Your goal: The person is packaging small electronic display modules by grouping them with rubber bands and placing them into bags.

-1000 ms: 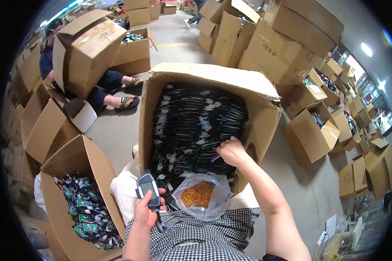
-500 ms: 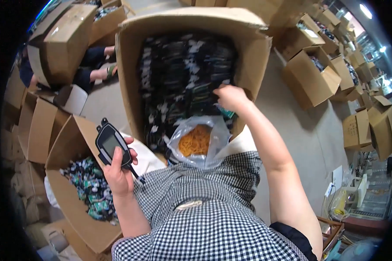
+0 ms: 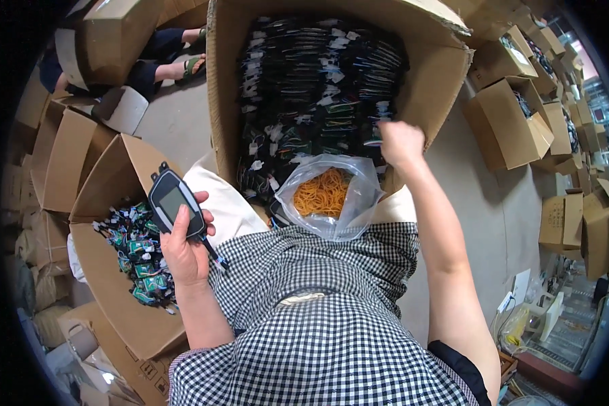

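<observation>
My left hand (image 3: 185,254) grips a black handheld display unit (image 3: 174,201) with a grey screen, thumb across its lower edge. A short cable (image 3: 216,257) with a connector hangs from its bottom end. My right hand (image 3: 404,144) is curled at the right inside of a large cardboard box (image 3: 443,68). Its fingertips are beside the stacked dark units with wires (image 3: 298,74) there; whatever they pinch is hidden. Close to me, at the box's near side, sits a clear plastic bag (image 3: 358,215) of orange rubber bands (image 3: 321,193).
On my left stands an open carton (image 3: 132,331) holding loose green circuit boards with wires (image 3: 142,260). Beyond it are more cartons (image 3: 68,159) and another person's sandalled foot (image 3: 186,68). Several open boxes (image 3: 507,125) stand on the floor to the right.
The view has shifted, so the big box appears further right and higher. My right hand has moved slightly toward the box's right wall; the green board beside it no longer shows. My left hand still holds the display unit.
</observation>
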Demonstrator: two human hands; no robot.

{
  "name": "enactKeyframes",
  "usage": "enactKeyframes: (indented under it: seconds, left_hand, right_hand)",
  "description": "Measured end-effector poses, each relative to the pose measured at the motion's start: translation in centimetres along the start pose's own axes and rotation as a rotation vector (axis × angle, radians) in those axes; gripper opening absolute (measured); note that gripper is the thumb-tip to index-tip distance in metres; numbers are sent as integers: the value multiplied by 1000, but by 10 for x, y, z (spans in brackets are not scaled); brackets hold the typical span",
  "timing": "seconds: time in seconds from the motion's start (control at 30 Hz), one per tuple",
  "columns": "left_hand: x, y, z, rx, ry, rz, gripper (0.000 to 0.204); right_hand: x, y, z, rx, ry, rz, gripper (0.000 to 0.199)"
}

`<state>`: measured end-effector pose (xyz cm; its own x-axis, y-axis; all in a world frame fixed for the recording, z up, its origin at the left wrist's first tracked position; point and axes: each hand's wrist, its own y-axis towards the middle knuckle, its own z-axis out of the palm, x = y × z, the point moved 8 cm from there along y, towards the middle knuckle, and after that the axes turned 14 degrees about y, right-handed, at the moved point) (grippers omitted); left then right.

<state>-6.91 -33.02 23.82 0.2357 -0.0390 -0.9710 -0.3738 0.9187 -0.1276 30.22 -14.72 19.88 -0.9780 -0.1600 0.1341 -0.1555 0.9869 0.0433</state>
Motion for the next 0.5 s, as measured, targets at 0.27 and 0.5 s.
enactKeyframes:
  seconds: [0.27,0.5]
  left_hand:
    - [-14,3,21,47,74,111,26]
    - [-21,-3,12,48,79,155,28]
  right_hand:
    - [63,-33,-64,-295,73,-296,12]
    - [77,-103,-204,-968,198,-396,9]
